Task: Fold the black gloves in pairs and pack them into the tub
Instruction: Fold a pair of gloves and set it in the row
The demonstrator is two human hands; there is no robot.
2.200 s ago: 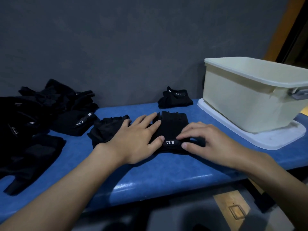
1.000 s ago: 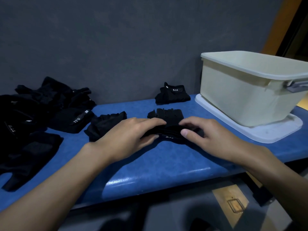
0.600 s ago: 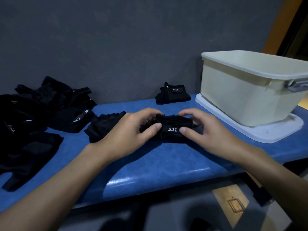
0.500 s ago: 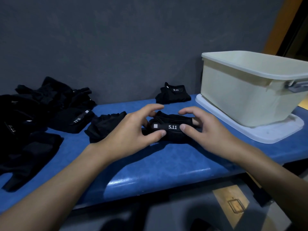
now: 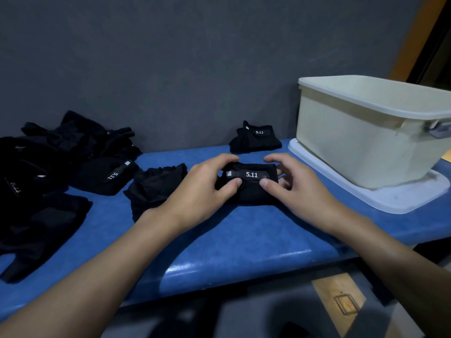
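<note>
head view: the folded glove pair [image 5: 247, 185] lies on the blue bench [image 5: 244, 242], gripped from both ends: left hand [image 5: 202, 193] and right hand [image 5: 296, 189] curl round it, thumbs pressing below its 5.11 strap; cream tub [image 5: 366, 137] stands apart, right.

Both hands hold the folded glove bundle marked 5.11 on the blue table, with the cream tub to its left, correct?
Not quite. The head view shows the cream tub to the right of the glove bundle, not left. The left hand and right hand do hold it on the blue table.
</note>
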